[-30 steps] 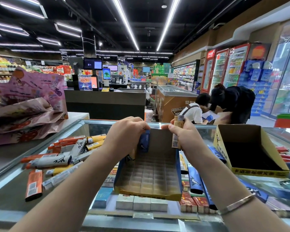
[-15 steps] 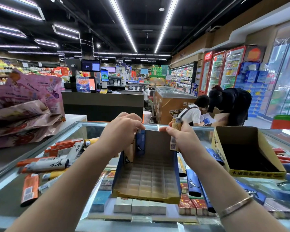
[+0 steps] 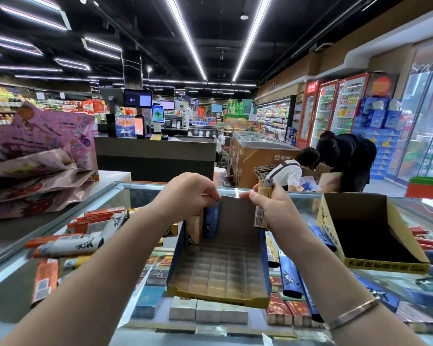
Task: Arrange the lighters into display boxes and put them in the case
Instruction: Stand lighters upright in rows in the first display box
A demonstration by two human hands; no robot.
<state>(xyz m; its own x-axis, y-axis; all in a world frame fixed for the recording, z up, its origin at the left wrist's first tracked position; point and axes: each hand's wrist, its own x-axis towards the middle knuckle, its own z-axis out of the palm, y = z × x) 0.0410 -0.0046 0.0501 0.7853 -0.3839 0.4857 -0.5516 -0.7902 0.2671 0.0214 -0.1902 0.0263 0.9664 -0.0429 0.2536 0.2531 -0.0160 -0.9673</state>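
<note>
A blue and yellow display box (image 3: 218,270) with a grid of empty slots stands on the glass case (image 3: 8,278) in front of me. My left hand (image 3: 188,196) pinches the top of a blue lighter (image 3: 211,221) standing at the box's back left, beside a tan lighter (image 3: 193,229). At the box's back right corner my right hand (image 3: 270,206) grips a yellow lighter (image 3: 260,216) upright, thumb at the back wall's top edge. Loose orange and white lighters (image 3: 68,245) lie to the left, and blue ones (image 3: 289,275) to the right.
A second, empty yellow-rimmed display box (image 3: 375,263) stands at the right. Pink snack bags (image 3: 35,156) are piled at the far left on the counter. Cigarette packs (image 3: 208,310) show under the glass. Two people (image 3: 335,158) bend over cartons beyond the case.
Both hands keep their holds at the back of the box. The view has shifted slightly; nothing else has visibly moved.
</note>
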